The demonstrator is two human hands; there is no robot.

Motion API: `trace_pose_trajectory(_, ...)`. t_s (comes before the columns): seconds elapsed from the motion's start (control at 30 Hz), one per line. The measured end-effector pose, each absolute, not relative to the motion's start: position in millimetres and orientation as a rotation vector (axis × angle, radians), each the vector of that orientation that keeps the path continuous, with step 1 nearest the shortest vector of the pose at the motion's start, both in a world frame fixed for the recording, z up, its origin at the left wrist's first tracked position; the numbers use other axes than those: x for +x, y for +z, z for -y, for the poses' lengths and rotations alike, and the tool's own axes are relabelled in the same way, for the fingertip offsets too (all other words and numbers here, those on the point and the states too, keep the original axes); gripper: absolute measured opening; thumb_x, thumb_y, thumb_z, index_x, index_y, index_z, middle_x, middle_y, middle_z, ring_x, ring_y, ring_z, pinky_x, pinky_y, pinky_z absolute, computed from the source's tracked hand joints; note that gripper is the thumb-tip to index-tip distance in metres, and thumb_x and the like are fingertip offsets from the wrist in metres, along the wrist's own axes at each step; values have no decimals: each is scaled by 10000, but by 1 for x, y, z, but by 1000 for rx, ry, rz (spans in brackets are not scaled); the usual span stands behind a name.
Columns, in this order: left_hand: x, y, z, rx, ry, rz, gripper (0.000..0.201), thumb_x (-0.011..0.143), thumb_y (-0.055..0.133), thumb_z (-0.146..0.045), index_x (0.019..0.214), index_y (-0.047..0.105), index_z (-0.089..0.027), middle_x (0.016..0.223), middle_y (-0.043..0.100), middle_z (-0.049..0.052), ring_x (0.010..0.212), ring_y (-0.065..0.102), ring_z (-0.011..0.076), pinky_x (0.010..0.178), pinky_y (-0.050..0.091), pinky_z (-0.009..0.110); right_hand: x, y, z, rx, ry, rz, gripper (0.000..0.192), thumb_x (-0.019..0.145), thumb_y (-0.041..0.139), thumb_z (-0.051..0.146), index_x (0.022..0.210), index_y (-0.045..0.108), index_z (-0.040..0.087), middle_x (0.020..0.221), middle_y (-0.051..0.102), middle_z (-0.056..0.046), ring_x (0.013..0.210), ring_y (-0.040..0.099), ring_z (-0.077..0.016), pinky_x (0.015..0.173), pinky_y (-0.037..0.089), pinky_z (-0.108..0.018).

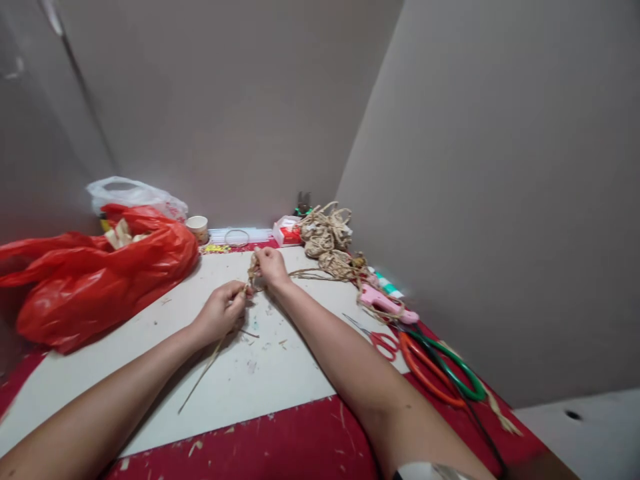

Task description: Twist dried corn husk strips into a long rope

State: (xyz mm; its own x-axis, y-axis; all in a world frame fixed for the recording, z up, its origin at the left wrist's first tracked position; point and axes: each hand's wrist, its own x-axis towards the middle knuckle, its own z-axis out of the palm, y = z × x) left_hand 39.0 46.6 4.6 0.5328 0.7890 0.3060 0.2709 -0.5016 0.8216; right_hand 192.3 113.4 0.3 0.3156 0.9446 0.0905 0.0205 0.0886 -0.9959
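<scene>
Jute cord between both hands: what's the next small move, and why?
Probably draw the jute cord taut with the right hand while the left hand keeps its pinch: both hands meet at one small bunch, and the tail lies loose on the board.

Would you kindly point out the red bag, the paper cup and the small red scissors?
red bag [100,277], head view, on the middle of its crumpled plastic.
paper cup [199,229], head view, on its side wall.
small red scissors [384,343], head view, on the handle loops.
</scene>
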Motion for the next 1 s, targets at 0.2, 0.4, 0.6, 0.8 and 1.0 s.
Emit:
trace_pose_trajectory(0.2,36,-8,-54,1685,852,-882,319,851,435,-397,892,584,-118,802,646,69,681,576,124,608,420,223,207,9,-106,-1199,1193,1056,285,792,619,308,594,499,142,510,545,17,395,496,-57,334,343,-126)
trace_pose_trajectory(0.4,34,-13,-60,1621,842,-885,358,849,433,-439,826,580,-114,740,643,64,662,574,114,651,426,224,210,9,-105,-1228,1237,1063,244,792,620,250,605,515,134,547,590,-14,429,545,-68,342,377,-119)
trace_pose_trajectory(0.6,42,-19,-51,1572,778,-854,295,840,444,-382,788,565,-118,714,635,54,625,567,109,625,427,225,201,-4,-105,-1302,1131,1075,289,781,603,280,564,460,154,429,512,31,306,413,-37,301,315,-120)
trace_pose_trajectory(0.8,38,-15,-58,1498,838,-897,260,832,447,-331,746,557,-112,665,622,41,561,535,91,593,420,213,199,-1,-115,-1382,1022,1138,209,784,587,297,654,489,166,469,522,45,371,488,-64,316,332,-129)
trace_pose_trajectory(1.0,42,-7,-73,1218,819,-986,195,842,383,-204,722,514,-122,577,590,21,402,490,80,463,401,212,191,8,-158,-1515,923,1287,257,731,658,243,542,515,144,387,504,36,320,433,-58,315,306,-148)
